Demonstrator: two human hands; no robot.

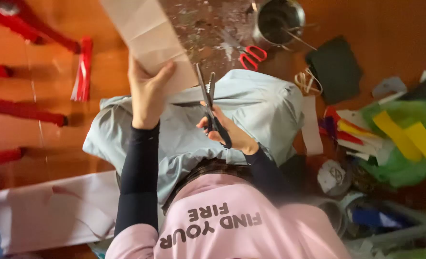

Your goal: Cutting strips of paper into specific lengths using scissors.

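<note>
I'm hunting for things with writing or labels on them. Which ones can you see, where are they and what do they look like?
Pink shirt: bottom middle, worn by the person, with dark block lettering across it.
Round white lid or tape roll: lower right, with a dark line marking; too blurred to tell more.
No boxes, signs or screens show.

Orange-brown wooden floor (102, 62), seen from above. Near its top edge: paper scraps (198, 24), a metal pot (277, 19) and red-handled scissors (252, 56) just beside the pot. Right of these lie a dark sheet (335, 67) and a coil of pale cord (308, 81). Along the right edge: a heap of coloured paper strips (361, 134), green plastic (400, 163) with yellow strips (409, 136) on it, and tape rolls (335, 177). Left side: red strips (23, 110) and a folded red piece (82, 69). Bottom left corner: a large pale sheet (54, 211).
</note>
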